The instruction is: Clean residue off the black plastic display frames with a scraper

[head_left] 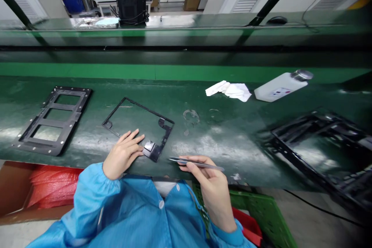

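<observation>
A thin black frame [148, 111] lies flat on the green bench [226, 139], with a silvery square piece [149, 146] at its near corner. My left hand [124, 154] rests at the frame's near edge with its fingers spread, the fingertips beside the silvery piece. Metal tweezers [203, 164] are held between the thumb and fingers of my right hand [207, 178], their tips pointing left toward the frame's near corner without touching it.
A black plate with three openings [54, 124] lies at the left. White crumpled tissue [229, 90] and a white bottle [280, 87] stand toward the back right. Stacked black frames [322, 151] sit at the right. Below the bench are a cardboard box [14, 190] and a green crate [267, 211].
</observation>
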Tool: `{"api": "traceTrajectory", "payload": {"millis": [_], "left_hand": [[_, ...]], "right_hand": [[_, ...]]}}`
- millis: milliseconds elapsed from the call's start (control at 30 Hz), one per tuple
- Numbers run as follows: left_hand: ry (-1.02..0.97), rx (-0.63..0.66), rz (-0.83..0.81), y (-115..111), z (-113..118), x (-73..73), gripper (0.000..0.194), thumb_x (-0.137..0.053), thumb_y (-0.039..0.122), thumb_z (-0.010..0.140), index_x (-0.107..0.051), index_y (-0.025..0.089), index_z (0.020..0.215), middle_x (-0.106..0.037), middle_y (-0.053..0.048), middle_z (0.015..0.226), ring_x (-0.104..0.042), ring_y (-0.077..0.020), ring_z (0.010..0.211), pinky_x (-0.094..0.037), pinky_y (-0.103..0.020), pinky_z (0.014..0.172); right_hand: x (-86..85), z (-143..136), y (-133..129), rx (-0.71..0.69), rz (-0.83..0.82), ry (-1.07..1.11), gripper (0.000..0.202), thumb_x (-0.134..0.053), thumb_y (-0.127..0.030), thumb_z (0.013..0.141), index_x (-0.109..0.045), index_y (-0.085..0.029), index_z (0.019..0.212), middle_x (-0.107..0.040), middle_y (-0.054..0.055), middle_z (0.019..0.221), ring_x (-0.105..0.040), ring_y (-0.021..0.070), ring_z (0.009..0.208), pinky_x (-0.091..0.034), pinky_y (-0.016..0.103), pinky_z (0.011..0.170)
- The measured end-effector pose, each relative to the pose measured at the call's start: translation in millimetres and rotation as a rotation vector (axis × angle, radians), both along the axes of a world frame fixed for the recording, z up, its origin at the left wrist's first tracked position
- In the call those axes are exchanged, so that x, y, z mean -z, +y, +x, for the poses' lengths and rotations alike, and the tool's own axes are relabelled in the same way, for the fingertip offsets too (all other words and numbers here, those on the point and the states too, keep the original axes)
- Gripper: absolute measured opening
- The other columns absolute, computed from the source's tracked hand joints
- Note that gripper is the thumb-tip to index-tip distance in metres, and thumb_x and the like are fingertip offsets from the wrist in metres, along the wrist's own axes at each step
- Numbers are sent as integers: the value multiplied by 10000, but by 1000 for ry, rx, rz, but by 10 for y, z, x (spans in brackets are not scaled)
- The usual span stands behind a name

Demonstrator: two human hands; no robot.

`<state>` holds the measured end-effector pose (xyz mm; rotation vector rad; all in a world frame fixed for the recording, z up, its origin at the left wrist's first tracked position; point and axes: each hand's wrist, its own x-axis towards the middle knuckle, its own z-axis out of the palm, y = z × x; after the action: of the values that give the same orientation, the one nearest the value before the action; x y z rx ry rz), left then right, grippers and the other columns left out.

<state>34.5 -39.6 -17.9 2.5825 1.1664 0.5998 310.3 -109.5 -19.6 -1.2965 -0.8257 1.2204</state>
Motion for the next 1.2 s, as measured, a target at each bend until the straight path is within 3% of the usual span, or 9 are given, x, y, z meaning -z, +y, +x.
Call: {"api": "traceTrajectory", "payload": {"millis": [167,267,467,833,1200], "left_hand": [[-103,-12,61,-83,385,125,127,-542,212,926,-655,178,972,-613,-91,1296,-448,-244,1336,-431,-476,1087],[-128,-17,75,-116,491,146,122,-533,186,928,-645,168,972,-616,-97,1291,-459,-247,1327,-440,-480,1090],[-168,-18,72,-121,506,148,134,-519,178,932,-646,168,972,-631,-104,1267,-510,-243,1282,-448,-492,1086],[-123,-42,86,-137,544,132,120,-524,178,935,-638,154,961,-631,-93,1269,-517,-238,1277,-448,-477,1098],[-107,-45,107,-145,551,139,123,-510,171,942,-631,161,960,-626,-86,1279,-515,-245,1278,-455,-479,1092]], "right_hand": [[23,-138,-39,35,86,-167,134,-726,-311,805,-685,-207,878,-725,80,983,-691,250,905,-561,423,878],[87,-230,-84,47,162,-265,61,-704,-268,824,-697,-222,863,-727,68,971,-676,245,971,-528,415,931],[176,-342,-131,38,291,-320,81,-665,-189,846,-692,-242,901,-732,54,974,-684,229,948,-528,400,899],[141,-380,-93,42,288,-375,78,-666,-192,843,-694,-256,879,-739,40,953,-693,228,919,-536,398,885],[217,-341,-104,-18,368,-454,171,-642,-133,847,-699,-265,940,-740,41,995,-697,228,939,-563,387,852]]}}
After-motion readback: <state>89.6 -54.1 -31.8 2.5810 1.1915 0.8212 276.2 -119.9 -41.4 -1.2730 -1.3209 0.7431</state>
